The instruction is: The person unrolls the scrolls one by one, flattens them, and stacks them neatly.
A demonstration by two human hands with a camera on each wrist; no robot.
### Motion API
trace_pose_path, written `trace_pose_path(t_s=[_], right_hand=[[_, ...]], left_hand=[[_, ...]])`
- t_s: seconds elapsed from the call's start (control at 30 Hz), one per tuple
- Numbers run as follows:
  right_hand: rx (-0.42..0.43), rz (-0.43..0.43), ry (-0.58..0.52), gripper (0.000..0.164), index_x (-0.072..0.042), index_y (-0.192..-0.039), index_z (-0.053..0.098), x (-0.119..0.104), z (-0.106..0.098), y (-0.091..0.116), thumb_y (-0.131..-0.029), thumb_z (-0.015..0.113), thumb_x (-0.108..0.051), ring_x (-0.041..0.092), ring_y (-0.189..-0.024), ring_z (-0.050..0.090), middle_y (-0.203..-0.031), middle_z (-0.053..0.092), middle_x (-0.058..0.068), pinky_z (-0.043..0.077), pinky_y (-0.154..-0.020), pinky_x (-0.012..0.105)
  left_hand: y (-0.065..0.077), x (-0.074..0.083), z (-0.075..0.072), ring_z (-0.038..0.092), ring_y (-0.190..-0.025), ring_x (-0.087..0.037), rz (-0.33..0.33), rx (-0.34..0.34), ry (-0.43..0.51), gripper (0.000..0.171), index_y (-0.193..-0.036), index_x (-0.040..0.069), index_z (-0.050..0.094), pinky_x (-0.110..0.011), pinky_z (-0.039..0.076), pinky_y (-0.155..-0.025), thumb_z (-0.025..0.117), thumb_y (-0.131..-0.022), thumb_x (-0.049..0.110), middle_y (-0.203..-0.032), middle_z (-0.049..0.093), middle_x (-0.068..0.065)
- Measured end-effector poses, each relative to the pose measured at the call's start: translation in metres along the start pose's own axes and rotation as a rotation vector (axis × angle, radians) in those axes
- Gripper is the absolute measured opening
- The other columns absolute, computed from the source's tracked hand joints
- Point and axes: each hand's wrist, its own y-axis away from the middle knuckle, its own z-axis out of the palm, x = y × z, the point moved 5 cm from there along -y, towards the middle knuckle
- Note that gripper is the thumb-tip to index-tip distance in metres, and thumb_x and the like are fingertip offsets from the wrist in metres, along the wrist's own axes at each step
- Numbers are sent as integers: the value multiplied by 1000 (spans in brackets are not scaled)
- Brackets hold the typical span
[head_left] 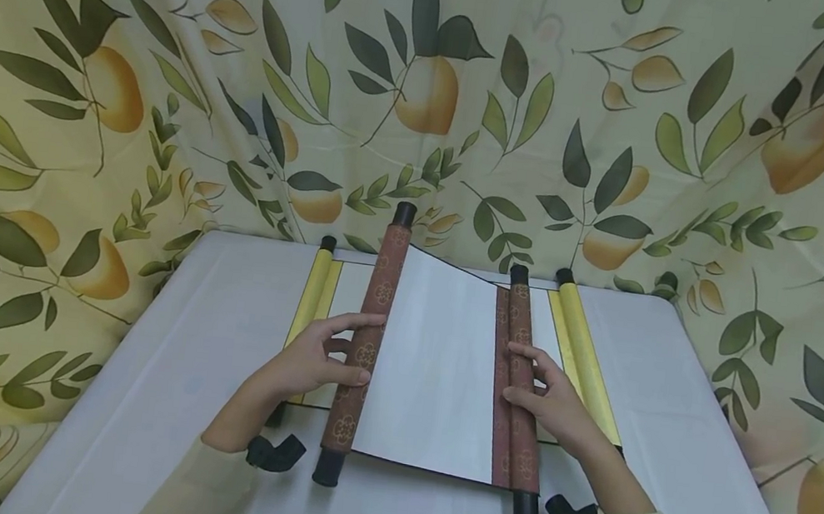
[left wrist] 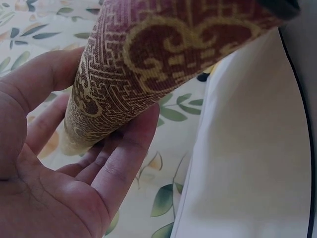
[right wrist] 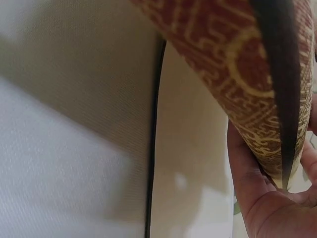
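A hanging scroll with a brown-red patterned cover is partly unrolled, its white sheet (head_left: pixel 438 369) spread between two rollers with black end knobs. My left hand (head_left: pixel 314 356) grips the left roller (head_left: pixel 365 344) near its middle, thumb and fingers on either side; gold patterning shows on this roller (left wrist: pixel 133 59) in the left wrist view. At the other end, my right hand (head_left: pixel 559 398) holds the right roller (head_left: pixel 525 386) between thumb and fingers. The left roller leans and reaches higher than the right. In the right wrist view, the right hand (right wrist: pixel 270 208) curls around the roller's underside.
Behind and partly hidden by the red scroll, a yellow scroll (head_left: pixel 586 351) lies open on the white-covered table (head_left: pixel 241 306). A curtain (head_left: pixel 421 166) with leaf and fruit prints hangs along the back and sides. Black straps (head_left: pixel 276 452) sit at both wrists.
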Motion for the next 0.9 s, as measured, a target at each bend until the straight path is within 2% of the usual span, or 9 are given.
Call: trace_pose_path(t_s=[0.17, 0.47, 0.6, 0.7, 0.8, 0.9], right_hand=[[11, -6, -1, 58, -29, -137, 38, -2, -4, -1, -86, 62, -14, 39, -114, 43, -144, 22, 7, 50, -74, 39], [10, 21, -16, 61, -29, -138, 35, -6, -5, 0, -85, 60, -10, 37, -109, 48, -135, 33, 14, 51, -71, 39], [4, 21, -33, 61, -30, -137, 36, -9, -5, 1, -85, 61, -10, 38, -109, 49, -134, 33, 13, 52, -71, 40], [-6, 9, -40, 61, -30, -137, 36, -11, -4, 0, -85, 62, -11, 38, -109, 49, -134, 32, 12, 53, -70, 40], [-6, -13, -23, 62, -29, -137, 37, -12, -5, -1, -85, 63, -11, 38, -109, 49, -135, 32, 11, 53, -69, 40], [4, -25, -7, 62, -29, -137, 37, -11, -8, -2, -84, 64, -10, 37, -106, 51, -134, 34, 10, 52, -69, 39]], left_hand=[[1, 1, -2, 48, -113, -31, -6, 9, -6, 67, -135, 22, 46, -38, 51, -77, 74, -76, 7, -137, 38, 2], [3, 0, -4, 46, -115, -31, 10, 19, -22, 65, -135, 18, 46, -39, 49, -81, 72, -77, 4, -137, 39, 1], [1, 0, -5, 49, -108, -26, 20, 49, -89, 56, -131, 15, 49, -37, 49, -77, 59, -80, -4, -134, 44, -1], [0, 0, -7, 49, -102, -25, 25, 95, -164, 46, -124, 10, 55, -36, 48, -75, 51, -80, -5, -128, 50, -3], [-2, -1, -9, 50, -94, -25, 31, 124, -205, 31, -114, 6, 58, -38, 48, -73, 55, -84, -1, -116, 56, -7], [-5, -3, -10, 50, -86, -23, 69, 126, -244, 21, -107, 6, 59, -41, 46, -71, 60, -86, 6, -102, 58, -6]])
